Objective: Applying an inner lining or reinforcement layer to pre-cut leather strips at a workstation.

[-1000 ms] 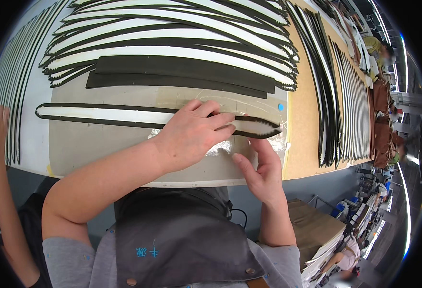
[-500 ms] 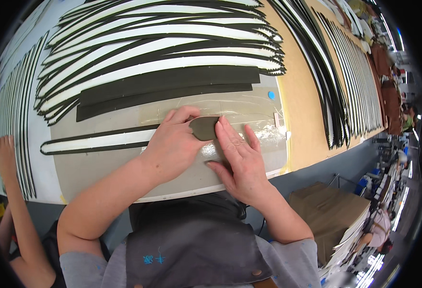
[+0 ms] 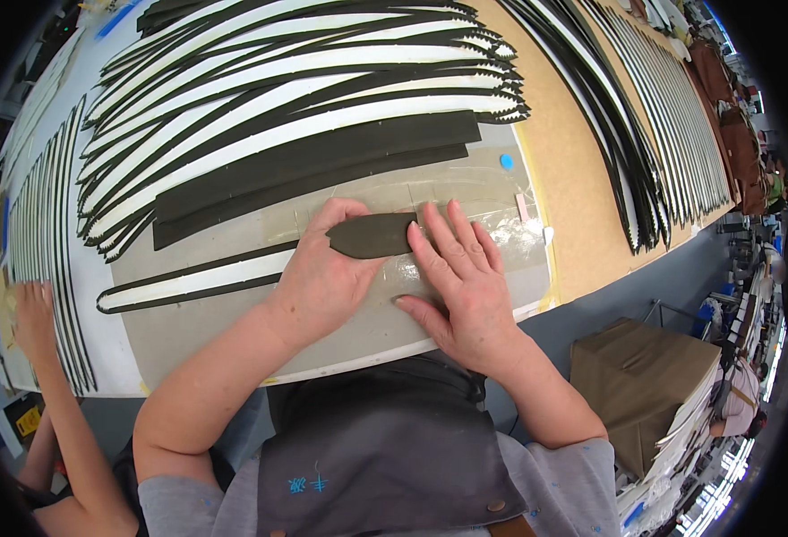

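A long strip (image 3: pixel 192 280), white in the middle with black borders, lies across the grey mat and runs under my left hand (image 3: pixel 331 268). That hand is closed around it, thumb and fingers at its two edges. Beyond the grip a dark olive-brown, leather-like face (image 3: pixel 372 237) shows, and I cannot tell whether it is the strip's end folded over. At its right end rests the index fingertip of my right hand (image 3: pixel 466 286). The other right fingers are stretched out and spread over the shiny clear sheet (image 3: pixel 398 273); nothing is in that hand.
Two flat black strips (image 3: pixel 322 170) lie just beyond my hands. Behind them is a wide pile of black-and-white strips (image 3: pixel 304 67). More strips (image 3: pixel 582 98) hang over the tan board at right. A blue disc (image 3: pixel 506 162) sits nearby. Another person's hand (image 3: pixel 33 318) is at far left.
More of the dark face now shows between my hands, and it looks longer. My right fingers have spread apart and shifted right. The whole view has turned slightly.
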Motion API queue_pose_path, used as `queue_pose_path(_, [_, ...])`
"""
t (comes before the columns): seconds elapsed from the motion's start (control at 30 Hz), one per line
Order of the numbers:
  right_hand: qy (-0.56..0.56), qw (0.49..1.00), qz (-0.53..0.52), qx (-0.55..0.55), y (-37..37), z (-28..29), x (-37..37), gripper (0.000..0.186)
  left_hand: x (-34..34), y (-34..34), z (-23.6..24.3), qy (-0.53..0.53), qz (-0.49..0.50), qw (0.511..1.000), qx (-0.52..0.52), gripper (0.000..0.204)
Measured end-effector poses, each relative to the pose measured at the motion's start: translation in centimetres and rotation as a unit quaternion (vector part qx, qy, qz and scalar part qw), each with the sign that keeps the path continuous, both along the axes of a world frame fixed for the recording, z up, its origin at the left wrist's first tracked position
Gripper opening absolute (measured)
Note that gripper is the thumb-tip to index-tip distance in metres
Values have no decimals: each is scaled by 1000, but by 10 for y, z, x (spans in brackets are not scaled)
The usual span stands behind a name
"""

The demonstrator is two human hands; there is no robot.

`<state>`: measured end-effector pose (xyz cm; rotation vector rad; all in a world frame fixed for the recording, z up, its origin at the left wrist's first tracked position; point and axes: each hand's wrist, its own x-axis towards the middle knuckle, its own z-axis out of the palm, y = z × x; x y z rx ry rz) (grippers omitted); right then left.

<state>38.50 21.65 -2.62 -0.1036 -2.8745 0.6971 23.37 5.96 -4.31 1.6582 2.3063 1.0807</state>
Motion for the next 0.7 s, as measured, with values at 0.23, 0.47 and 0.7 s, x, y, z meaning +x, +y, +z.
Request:
queue_pose_path(0.23, [-4, 1000, 9, -16, 2, 1, -1, 76, -3, -1, -1, 28, -12, 1000, 1, 25])
queue_pose_path(0.47, [-7, 1000, 7, -8, 5, 2, -2, 73, 1, -3, 4, -153, 48, 987, -13, 30])
queue_pose_path(0.7, [-11, 1000, 27, 11, 5, 5, -5, 70, -6, 0, 3, -158, 40, 986, 30, 42])
